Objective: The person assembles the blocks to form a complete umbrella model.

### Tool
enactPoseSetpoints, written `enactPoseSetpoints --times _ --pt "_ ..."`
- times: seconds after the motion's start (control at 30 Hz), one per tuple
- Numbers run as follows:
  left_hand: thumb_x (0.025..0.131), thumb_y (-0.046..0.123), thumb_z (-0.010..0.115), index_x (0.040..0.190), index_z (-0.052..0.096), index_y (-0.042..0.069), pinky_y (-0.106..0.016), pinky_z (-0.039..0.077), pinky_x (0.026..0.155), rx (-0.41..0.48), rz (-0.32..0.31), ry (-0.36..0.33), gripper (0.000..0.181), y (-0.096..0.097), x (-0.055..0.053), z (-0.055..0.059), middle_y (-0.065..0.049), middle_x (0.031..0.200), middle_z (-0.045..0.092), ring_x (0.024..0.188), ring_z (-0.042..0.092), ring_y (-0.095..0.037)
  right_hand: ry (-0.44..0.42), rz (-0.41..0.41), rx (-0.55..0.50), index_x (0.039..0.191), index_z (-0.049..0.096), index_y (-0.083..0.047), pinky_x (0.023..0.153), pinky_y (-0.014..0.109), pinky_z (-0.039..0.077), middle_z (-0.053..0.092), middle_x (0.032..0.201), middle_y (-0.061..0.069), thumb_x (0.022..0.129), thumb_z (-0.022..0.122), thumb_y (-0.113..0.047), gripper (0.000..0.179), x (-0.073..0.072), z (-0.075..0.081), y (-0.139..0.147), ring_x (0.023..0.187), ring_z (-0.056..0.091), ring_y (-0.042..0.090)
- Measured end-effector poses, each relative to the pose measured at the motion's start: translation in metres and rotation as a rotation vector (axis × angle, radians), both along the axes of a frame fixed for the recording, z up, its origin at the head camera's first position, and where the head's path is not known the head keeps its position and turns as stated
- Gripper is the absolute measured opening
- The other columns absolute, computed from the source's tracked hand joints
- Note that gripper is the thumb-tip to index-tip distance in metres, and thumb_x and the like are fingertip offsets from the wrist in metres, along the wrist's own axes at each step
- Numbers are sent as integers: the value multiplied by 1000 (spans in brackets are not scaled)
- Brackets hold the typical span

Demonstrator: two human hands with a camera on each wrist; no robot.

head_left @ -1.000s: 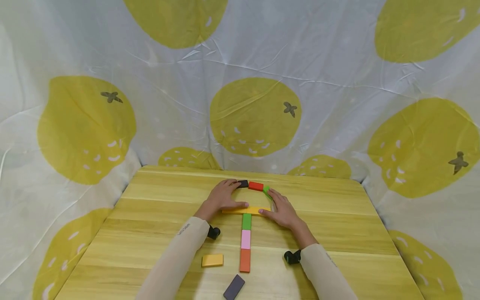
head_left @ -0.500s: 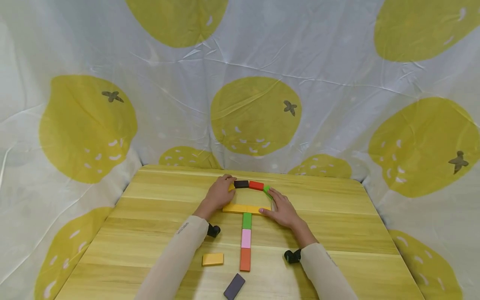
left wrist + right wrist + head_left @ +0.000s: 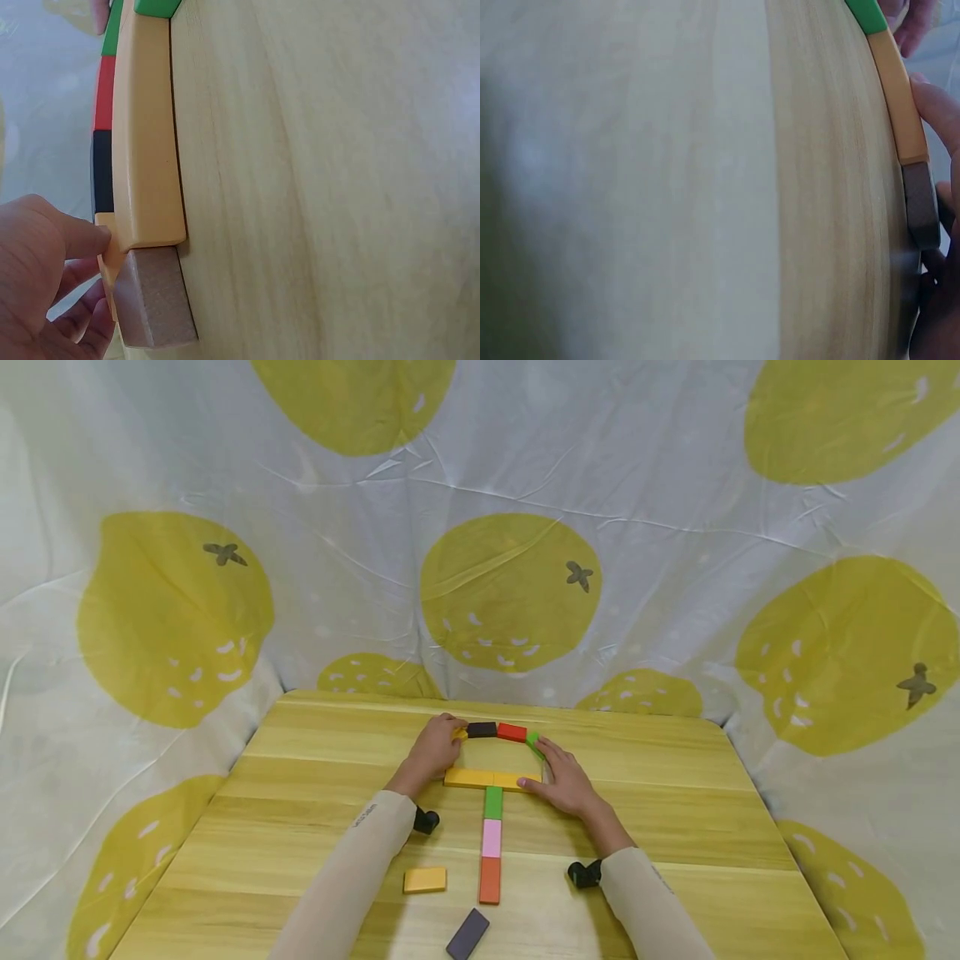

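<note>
Upper left of the block shape, my left hand [image 3: 433, 747] pinches a small yellow block [image 3: 110, 259] between thumb and fingers. That block meets the end of a black block [image 3: 482, 729], followed by a red block [image 3: 512, 732] and a bright green block [image 3: 533, 743] in an arc. My right hand [image 3: 566, 781] rests with its fingers by the bright green block and its thumb on the right yellow block [image 3: 898, 97] of the crossbar. Brown blocks stand at the crossbar's ends, one [image 3: 159, 300] near my left hand, another [image 3: 920, 204] beside my right fingers.
Below the crossbar runs a stem of green [image 3: 493, 802], pink [image 3: 492, 838] and orange-red [image 3: 490, 881] blocks. A loose yellow block [image 3: 425, 880] and a dark purple block [image 3: 468, 933] lie nearer the front. A lemon-patterned cloth [image 3: 510, 468] hangs behind the wooden table [image 3: 675, 777].
My left hand has drawn back to the left, its thumb leaving the crossbar. The black block now shows whole, with the yellow block beside it. My right hand stays put.
</note>
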State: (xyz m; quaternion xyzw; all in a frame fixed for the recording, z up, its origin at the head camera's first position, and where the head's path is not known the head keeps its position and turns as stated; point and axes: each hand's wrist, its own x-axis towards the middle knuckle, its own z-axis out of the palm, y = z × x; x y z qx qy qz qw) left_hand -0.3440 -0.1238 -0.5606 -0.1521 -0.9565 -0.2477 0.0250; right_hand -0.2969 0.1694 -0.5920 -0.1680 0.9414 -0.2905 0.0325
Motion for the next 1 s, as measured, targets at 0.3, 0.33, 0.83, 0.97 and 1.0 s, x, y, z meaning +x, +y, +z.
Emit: enactPoseSetpoints --times 0.3,0.33,0.83,0.97,1.0 --pt "97 3 62 132 69 6 -49 49 110 3 -7 -6 36 -1 -3 -2 -17 135 63 127 58 -40 -5 -1 -1 163 33 -16 120 64 31 27 171 4 92 67 -62 91 1 2 0 152 32 40" --pt "97 4 62 132 69 6 -49 49 111 4 -6 -9 36 -1 -3 -1 -18 136 62 128 57 -40 -6 -2 0 163 33 -17 120 63 31 27 171 3 91 67 -62 91 1 3 0 152 32 40" --pt "88 58 72 153 50 9 -56 44 113 -35 9 -72 84 -28 33 7 -17 155 46 141 43 -40 8 6 3 163 31 -18 120 65 31 26 171 3 91 66 -64 92 -2 3 0 152 32 42" --pt "84 63 73 153 49 8 -57 46 111 -57 -17 -43 91 -28 42 7 -17 156 45 139 44 -40 1 -1 11 163 31 -18 120 64 31 26 171 3 91 66 -63 92 -1 3 1 152 32 41" --pt "84 64 73 152 49 8 -57 46 110 -64 -20 -33 91 -27 43 7 -16 155 46 138 45 -40 0 -3 9 163 31 -18 120 64 31 26 171 3 91 66 -63 92 -1 3 1 152 32 41"
